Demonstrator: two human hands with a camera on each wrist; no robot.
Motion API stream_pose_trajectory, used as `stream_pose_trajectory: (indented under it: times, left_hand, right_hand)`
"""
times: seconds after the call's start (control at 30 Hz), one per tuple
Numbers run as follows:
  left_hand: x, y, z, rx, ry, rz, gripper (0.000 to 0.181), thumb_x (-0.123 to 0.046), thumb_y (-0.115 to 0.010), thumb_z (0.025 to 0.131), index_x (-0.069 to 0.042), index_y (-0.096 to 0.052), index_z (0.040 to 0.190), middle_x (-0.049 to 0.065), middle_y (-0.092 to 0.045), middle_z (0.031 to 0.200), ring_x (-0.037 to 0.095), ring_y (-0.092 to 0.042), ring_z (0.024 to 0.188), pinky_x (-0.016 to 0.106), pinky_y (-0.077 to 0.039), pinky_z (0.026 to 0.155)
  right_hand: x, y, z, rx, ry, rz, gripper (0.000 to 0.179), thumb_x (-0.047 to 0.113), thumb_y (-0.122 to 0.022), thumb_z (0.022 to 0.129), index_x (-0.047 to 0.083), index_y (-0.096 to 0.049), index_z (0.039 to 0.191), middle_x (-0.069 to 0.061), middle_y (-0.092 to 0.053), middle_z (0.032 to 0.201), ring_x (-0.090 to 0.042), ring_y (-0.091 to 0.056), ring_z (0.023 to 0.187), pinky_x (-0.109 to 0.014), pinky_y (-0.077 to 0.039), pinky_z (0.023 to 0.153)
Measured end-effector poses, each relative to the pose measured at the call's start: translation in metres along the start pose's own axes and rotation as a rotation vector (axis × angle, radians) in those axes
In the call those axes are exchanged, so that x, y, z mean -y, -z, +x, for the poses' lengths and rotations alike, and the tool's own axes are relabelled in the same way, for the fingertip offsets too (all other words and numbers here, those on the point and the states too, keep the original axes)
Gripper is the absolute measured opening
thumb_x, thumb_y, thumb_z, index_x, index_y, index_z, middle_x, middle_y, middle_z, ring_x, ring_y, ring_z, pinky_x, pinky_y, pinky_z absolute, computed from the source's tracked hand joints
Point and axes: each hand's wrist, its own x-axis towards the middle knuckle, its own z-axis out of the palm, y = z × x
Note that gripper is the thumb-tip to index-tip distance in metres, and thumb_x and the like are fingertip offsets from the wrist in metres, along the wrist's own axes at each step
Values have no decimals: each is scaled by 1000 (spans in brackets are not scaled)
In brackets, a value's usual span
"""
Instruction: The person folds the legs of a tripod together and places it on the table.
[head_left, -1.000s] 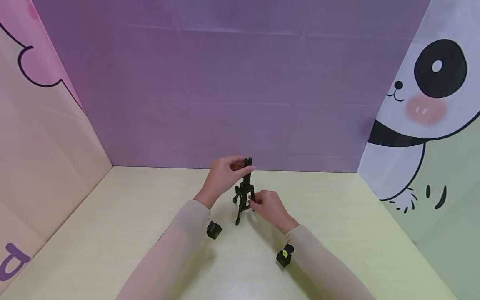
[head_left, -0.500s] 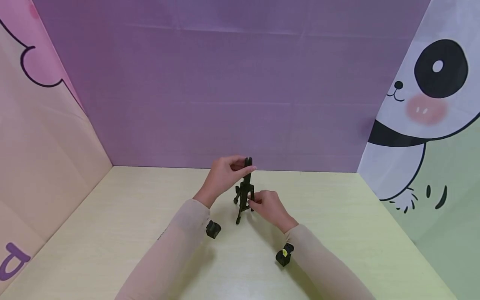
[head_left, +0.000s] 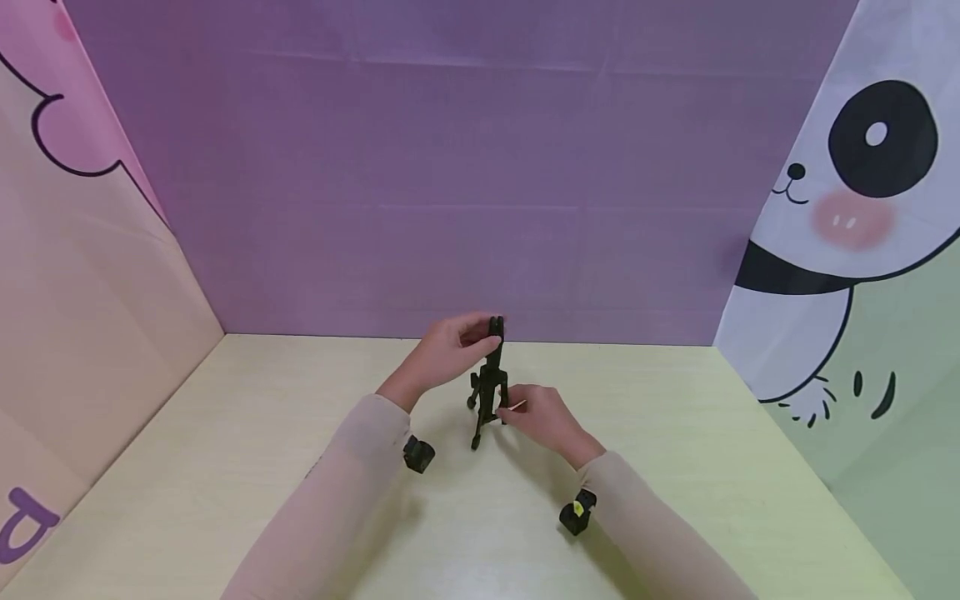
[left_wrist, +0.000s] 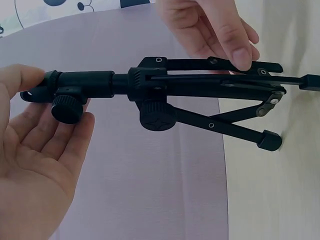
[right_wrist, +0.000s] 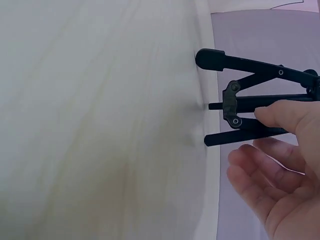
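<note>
A small black tripod (head_left: 489,387) stands upright between both hands on the table, its legs only partly spread. My left hand (head_left: 450,346) holds its top from the left side, thumb in front and fingers behind. The left wrist view shows the tripod (left_wrist: 200,85) lying sideways in frame, with two round knobs, hinged legs and rubber feet; the left thumb touches the head end. Low on the right, my right hand (head_left: 542,417) pinches one leg. In the right wrist view the right thumb (right_wrist: 280,115) lies over that leg, with the other fingers loosely bent below.
The pale wooden table (head_left: 262,467) meets a purple backdrop (head_left: 480,183) just behind the tripod. Printed panels rise on both sides, with a panda drawing (head_left: 847,183) on the right one. Small black cameras sit at both wrists.
The left thumb has pulled back slightly on the tripod's top. My right thumb has slid a little lower along the leg, and both wrists have shifted slightly outward. The tripod stays in place.
</note>
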Motion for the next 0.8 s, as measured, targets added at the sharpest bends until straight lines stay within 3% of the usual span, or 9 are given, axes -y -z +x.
stream_pose_trajectory:
  times: [0.23, 0.8]
  left_hand:
    - [0, 0, -1, 12, -6, -9, 36, -22, -62, 102, -16, -61, 138, 4, -66, 128, 19, -62, 118, 41, -50, 99]
    - [2, -1, -1, 9, -24, 11, 36, -23, -61, 103, -15, -61, 138, 8, -65, 130, 18, -63, 115, 40, -52, 95]
  right_hand:
    - [-1, 7, -4, -16, -34, -6, 32, 18, -73, 93, 0, -71, 119, -10, -72, 112, -21, -71, 93, -34, -57, 81]
    - [-15, 23, -15, 3, 2, -28, 35, 19, -70, 95, -2, -69, 123, -15, -69, 121, -23, -70, 96, -38, -56, 84]
